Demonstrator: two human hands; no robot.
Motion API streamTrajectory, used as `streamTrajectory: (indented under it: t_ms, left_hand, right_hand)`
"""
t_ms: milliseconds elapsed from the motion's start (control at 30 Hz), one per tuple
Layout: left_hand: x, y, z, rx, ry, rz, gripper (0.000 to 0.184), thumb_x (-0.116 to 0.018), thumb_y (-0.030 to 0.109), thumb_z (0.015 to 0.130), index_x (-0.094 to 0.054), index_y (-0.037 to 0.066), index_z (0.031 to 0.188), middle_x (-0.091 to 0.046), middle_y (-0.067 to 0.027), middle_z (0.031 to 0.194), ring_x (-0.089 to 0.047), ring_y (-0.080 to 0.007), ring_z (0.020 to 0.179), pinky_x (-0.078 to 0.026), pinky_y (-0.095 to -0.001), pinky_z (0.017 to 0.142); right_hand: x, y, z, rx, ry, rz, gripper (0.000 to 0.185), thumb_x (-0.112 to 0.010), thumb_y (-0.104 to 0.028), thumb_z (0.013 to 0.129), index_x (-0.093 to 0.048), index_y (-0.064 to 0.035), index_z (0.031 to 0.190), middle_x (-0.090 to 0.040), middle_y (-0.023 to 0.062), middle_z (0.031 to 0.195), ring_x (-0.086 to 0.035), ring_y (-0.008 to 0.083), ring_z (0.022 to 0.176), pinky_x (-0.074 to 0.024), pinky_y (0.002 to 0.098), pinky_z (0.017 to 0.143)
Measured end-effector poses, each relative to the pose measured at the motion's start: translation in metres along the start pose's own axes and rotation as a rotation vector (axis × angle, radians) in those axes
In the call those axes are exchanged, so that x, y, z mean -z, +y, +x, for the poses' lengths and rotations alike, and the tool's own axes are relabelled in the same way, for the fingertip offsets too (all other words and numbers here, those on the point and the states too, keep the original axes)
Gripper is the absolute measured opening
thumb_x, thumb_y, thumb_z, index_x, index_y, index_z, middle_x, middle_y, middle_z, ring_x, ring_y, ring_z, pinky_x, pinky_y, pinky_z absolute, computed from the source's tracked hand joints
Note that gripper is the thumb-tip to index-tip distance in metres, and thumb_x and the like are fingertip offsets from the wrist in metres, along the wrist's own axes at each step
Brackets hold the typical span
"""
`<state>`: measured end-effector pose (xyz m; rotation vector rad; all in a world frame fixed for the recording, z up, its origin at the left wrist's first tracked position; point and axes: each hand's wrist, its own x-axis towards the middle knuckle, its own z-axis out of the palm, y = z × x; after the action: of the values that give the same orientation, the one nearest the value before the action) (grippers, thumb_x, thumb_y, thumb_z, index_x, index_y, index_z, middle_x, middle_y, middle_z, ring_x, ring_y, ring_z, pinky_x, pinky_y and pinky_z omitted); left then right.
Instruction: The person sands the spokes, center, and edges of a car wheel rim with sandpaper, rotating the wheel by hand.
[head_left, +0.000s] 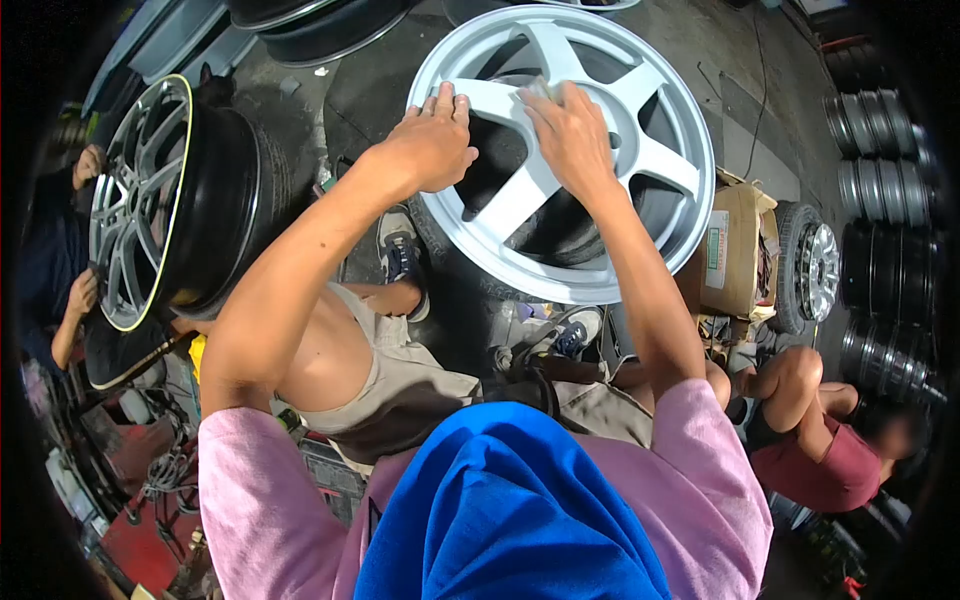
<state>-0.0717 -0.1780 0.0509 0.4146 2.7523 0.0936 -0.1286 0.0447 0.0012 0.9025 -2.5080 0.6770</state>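
Note:
A light grey-white six-spoke wheel rim [655, 155] lies face up in front of me, resting on a dark tire [560, 235]. My left hand [437, 145] lies on the rim's left side, fingers stretched out over the outer end of a spoke. Nothing shows in that hand. My right hand [572, 135] is over the same spoke near the hub, fingers bent down and slightly blurred. At its fingertips is a small pale flat piece [540, 90], pressed on the spoke; its kind is unclear.
On the left, another person's hands [85, 290] hold an upright multi-spoke wheel [165, 190]. An open cardboard box [735, 245] and a tire with a chrome wheel [818, 262] stand right. Stacked rims [880, 185] line the far right. A seated person [820, 450] is at lower right.

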Motion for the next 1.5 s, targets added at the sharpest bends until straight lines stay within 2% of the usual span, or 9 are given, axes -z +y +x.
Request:
streamTrajectory:
  t_ms: [633,733,900,1033,1067,1133,1200,1300,1500]
  left_hand:
    - [-0.012,0.006,0.007,0.061,0.100,0.032,0.072,-0.051,0.031,0.110,-0.027,-0.011,0.162,-0.023,-0.0363,0.169,-0.035,-0.0483,0.155,-0.031,-0.0553,0.127]
    - [-0.014,0.003,0.012,0.070,0.169,0.088,0.072,-0.050,0.034,0.111,-0.027,-0.010,0.163,-0.024,-0.0352,0.170,-0.035,-0.0490,0.154,-0.030,-0.0541,0.128]
    - [-0.021,0.000,0.028,0.047,0.289,-0.019,0.075,-0.049,0.044,0.111,-0.030,-0.006,0.164,-0.028,-0.0335,0.169,-0.035,-0.0497,0.154,-0.030,-0.0519,0.128]
    - [-0.028,-0.013,0.042,-0.077,0.487,-0.065,0.072,-0.066,0.049,0.102,-0.047,0.000,0.152,-0.052,-0.0296,0.149,-0.049,-0.0526,0.141,-0.043,-0.0561,0.117]
    - [-0.022,-0.015,0.039,-0.109,0.506,-0.132,0.066,-0.075,0.048,0.095,-0.056,0.003,0.138,-0.060,-0.0245,0.135,-0.058,-0.0475,0.130,-0.049,-0.0558,0.108]
    - [-0.016,-0.021,0.041,-0.117,0.484,-0.130,0.064,-0.077,0.048,0.094,-0.057,0.002,0.135,-0.062,-0.0231,0.132,-0.060,-0.0453,0.126,-0.049,-0.0555,0.106]
    - [-0.011,-0.024,0.054,-0.132,0.475,-0.088,0.069,-0.081,0.055,0.087,-0.062,0.002,0.126,-0.068,-0.0213,0.125,-0.065,-0.0419,0.121,-0.050,-0.0543,0.102]
    - [0.001,-0.020,0.064,-0.103,0.369,-0.043,0.077,-0.083,0.064,0.080,-0.064,0.003,0.124,-0.072,-0.0217,0.123,-0.068,-0.0407,0.119,-0.049,-0.0540,0.104]
    - [-0.003,-0.017,0.085,-0.105,0.287,-0.104,0.095,-0.082,0.077,0.071,-0.066,-0.001,0.124,-0.075,-0.0235,0.114,-0.070,-0.0436,0.114,-0.055,-0.0510,0.098]
  right_hand:
    - [0.003,-0.016,-0.011,-0.053,0.029,-0.089,0.029,-0.071,-0.015,0.096,-0.079,-0.0125,0.123,-0.056,0.0151,0.093,-0.060,0.0357,0.089,-0.0484,0.0472,0.077]
    - [-0.009,-0.017,-0.001,-0.070,0.157,-0.111,0.030,-0.071,-0.013,0.094,-0.078,-0.0100,0.124,-0.058,0.0173,0.093,-0.061,0.0385,0.085,-0.0507,0.0512,0.075]
    - [0.015,-0.027,-0.025,-0.076,0.016,-0.091,0.028,-0.070,-0.015,0.096,-0.080,-0.0140,0.122,-0.058,0.0169,0.094,-0.062,0.0362,0.092,-0.0506,0.0501,0.077]
    - [-0.007,0.049,0.018,-0.162,0.084,-0.302,0.022,-0.063,-0.023,0.101,-0.078,-0.0126,0.114,-0.062,0.0176,0.103,-0.062,0.0378,0.101,-0.0493,0.0533,0.082]
    - [-0.017,0.058,0.021,-0.158,0.087,-0.300,0.022,-0.063,-0.023,0.101,-0.078,-0.0126,0.114,-0.062,0.0176,0.103,-0.062,0.0378,0.101,-0.0493,0.0533,0.082]
    - [-0.016,0.057,0.026,-0.110,0.238,-0.328,0.022,-0.061,-0.022,0.103,-0.076,-0.0079,0.109,-0.063,0.0222,0.103,-0.063,0.0428,0.100,-0.0507,0.0562,0.083]
    - [-0.010,0.035,-0.001,-0.034,0.103,-0.110,0.021,-0.063,-0.020,0.101,-0.076,-0.0058,0.110,-0.062,0.0263,0.100,-0.066,0.0459,0.091,-0.0532,0.0543,0.078]
    - [0.058,-0.024,-0.040,0.030,-0.187,0.105,0.020,-0.072,-0.020,0.094,-0.079,-0.0061,0.106,-0.063,0.0204,0.100,-0.067,0.0420,0.088,-0.0545,0.0520,0.081]
    - [0.177,0.023,-0.080,-0.520,-0.177,0.305,0.033,-0.072,-0.034,0.101,-0.083,-0.0032,0.105,-0.066,0.0148,0.091,-0.062,0.0285,0.082,-0.0507,0.0399,0.080]
